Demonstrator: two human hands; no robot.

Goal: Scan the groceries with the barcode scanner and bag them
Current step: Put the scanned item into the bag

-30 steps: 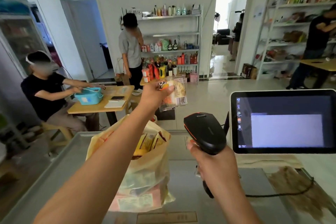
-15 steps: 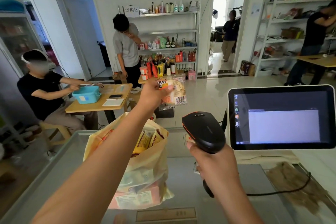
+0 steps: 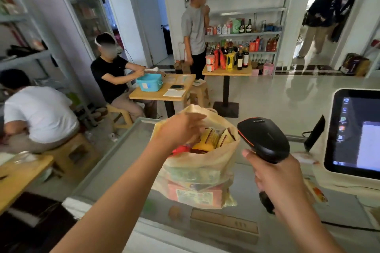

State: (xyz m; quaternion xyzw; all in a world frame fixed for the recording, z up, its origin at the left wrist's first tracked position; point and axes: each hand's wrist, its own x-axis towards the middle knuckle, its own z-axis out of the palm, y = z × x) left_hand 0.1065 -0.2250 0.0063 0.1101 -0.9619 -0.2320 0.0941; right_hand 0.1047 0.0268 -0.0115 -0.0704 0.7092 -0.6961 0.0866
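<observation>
- the writing on the barcode scanner [image 3: 264, 139] and on the packets in the bag [image 3: 197, 170] is too blurred to read.
- right hand [image 3: 275, 178] is closed round the scanner handle; left hand [image 3: 181, 129] hovers over the bag mouth with fingers loosely spread, empty.
- the screen [image 3: 357, 133] right of the right hand is cut off.
- the bag stands on a grey metal surface [image 3: 127, 162] between the hands, in a shop room.

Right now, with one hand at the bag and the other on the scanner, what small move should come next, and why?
Probably draw the left hand back out. It sits at the mouth of the bag with nothing visible in it, while the right hand holds the scanner ready.
</observation>
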